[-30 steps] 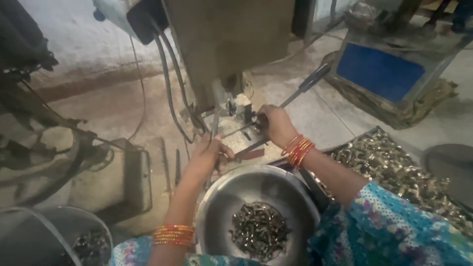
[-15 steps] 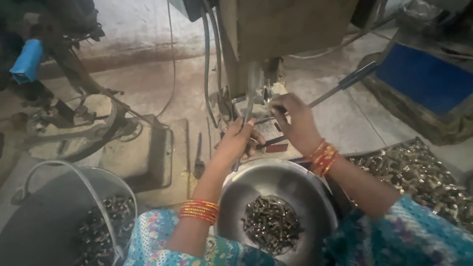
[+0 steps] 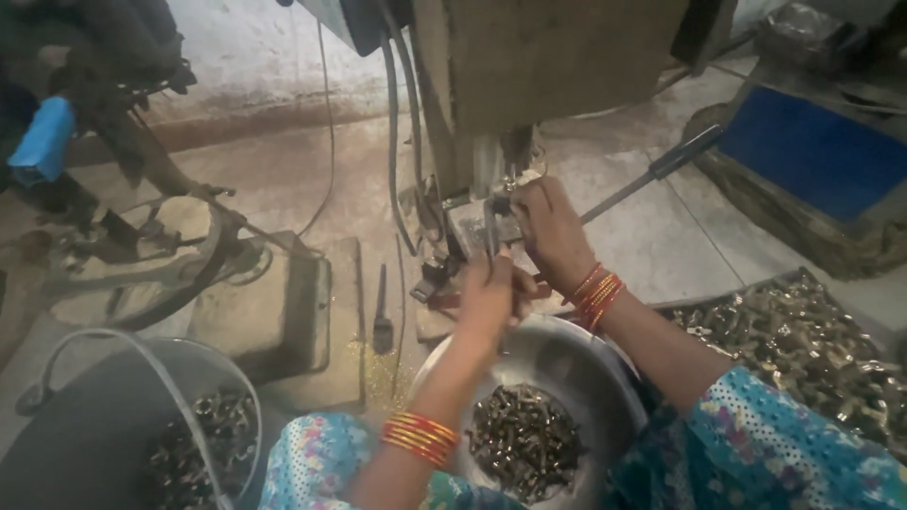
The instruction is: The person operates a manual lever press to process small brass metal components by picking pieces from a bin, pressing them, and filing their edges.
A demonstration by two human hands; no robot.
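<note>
Upright press machine [image 3: 557, 66], drab metal body, cables down its left side. Below it, steel bowl [image 3: 567, 364] holding dark small metal parts [image 3: 524, 439]. Bucket [image 3: 85, 444] at lower left, also holding parts. Lever handle [image 3: 661, 170] slants out to the right. Right hand [image 3: 548, 231] at the machine's fixture [image 3: 477, 227], fingers curled on it. Left hand [image 3: 487, 297] just below, fingertips pinched together; held piece too small to tell.
</note>
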